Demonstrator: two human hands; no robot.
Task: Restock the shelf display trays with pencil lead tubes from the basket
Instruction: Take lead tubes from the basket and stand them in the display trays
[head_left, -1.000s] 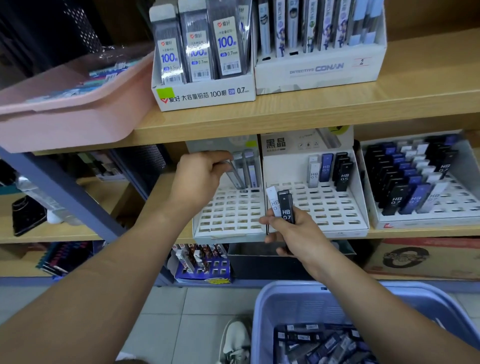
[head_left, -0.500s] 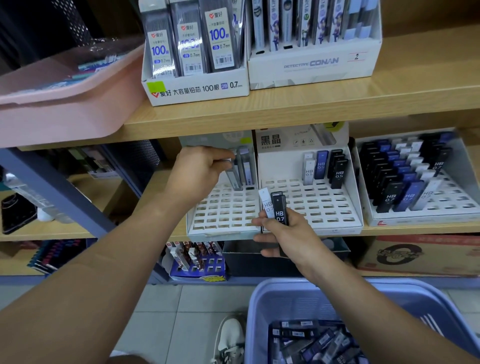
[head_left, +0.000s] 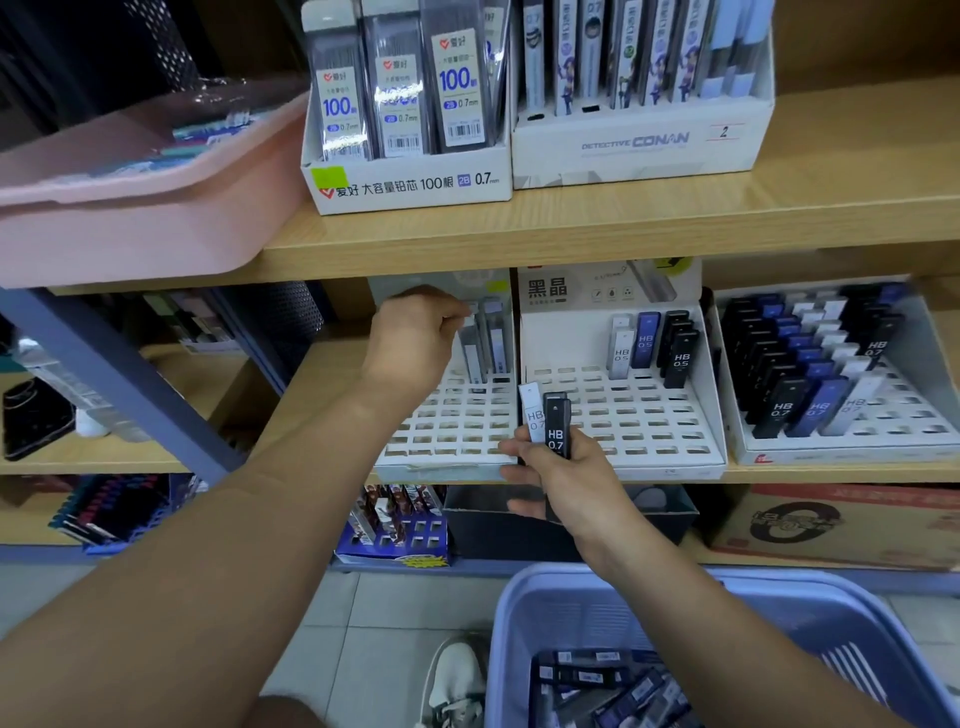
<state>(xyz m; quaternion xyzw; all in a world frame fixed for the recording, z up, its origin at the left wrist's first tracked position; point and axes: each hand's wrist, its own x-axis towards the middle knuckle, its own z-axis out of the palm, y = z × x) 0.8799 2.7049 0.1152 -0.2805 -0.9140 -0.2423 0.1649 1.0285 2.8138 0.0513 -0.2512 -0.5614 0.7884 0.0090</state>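
My left hand reaches into the left white slotted display tray on the middle shelf, its fingers pinched on a grey lead tube standing in the back row beside two other grey tubes. My right hand hovers before the seam between the left tray and the middle tray, holding a black HB 0.7 tube and a white HB 0.7 tube upright. The blue basket at the bottom right holds several loose tubes.
The middle tray has a few tubes in its back row. A fuller tray of black, blue and white tubes stands to the right. Boxed leads sit on the upper shelf beside a pink bin. My shoe is on the floor tiles.
The view has shifted slightly. Both hands stay almost in place: the left on the grey tube at the back of the left tray, the right holding its two tubes.
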